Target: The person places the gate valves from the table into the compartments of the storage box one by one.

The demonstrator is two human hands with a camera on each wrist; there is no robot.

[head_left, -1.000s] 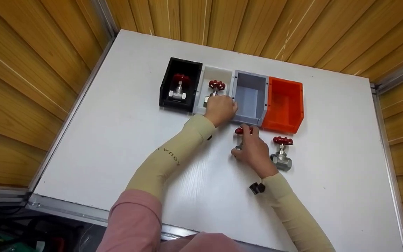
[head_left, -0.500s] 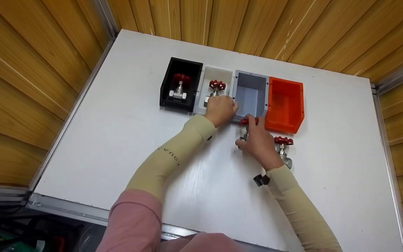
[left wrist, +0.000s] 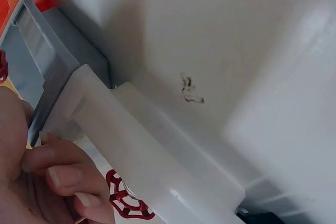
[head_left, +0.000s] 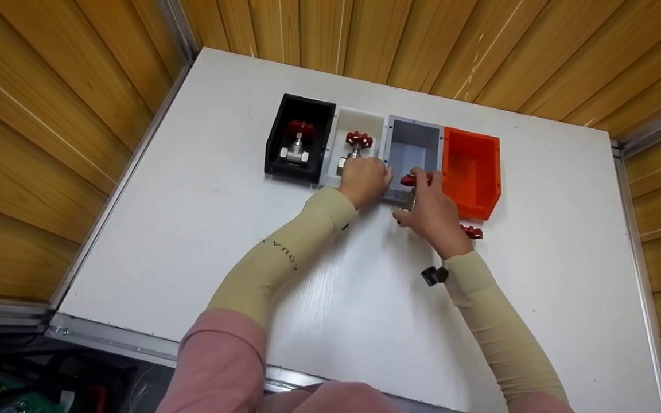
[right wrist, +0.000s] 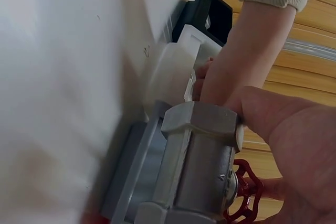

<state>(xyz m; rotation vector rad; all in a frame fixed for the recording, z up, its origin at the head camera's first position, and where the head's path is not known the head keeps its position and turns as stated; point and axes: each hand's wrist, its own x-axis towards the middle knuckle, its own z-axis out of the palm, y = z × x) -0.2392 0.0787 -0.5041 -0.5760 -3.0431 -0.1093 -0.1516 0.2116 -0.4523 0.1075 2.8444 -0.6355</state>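
My left hand point(head_left: 363, 180) reaches over the front of the white bin point(head_left: 359, 119). Its curled fingers and thumb pinch the adjoining walls of that bin and the grey bin point(head_left: 416, 131). Behind the hand, a valve with a red handwheel point(head_left: 359, 139) stands in the white bin, its lower part partly hidden. My right hand point(head_left: 436, 217) grips another red-wheeled valve point(right wrist: 202, 153) at the front of the grey bin, fingers on the wheel and thumb by the metal body. In the right wrist view, its hex-ended body hangs over the grey bin's front lip.
To the left, a black bin point(head_left: 293, 174) contains a valve point(head_left: 295, 155). An orange bin point(head_left: 474, 146) adjoins the grey one. Another valve's red wheel point(head_left: 472, 232) shows behind the right wrist, on the white table point(head_left: 164, 229). Wood-panelled walls surround the table.
My right hand has carried its valve away from me, from the table before the bins to the grey bin's front. The left hand has stayed in place.
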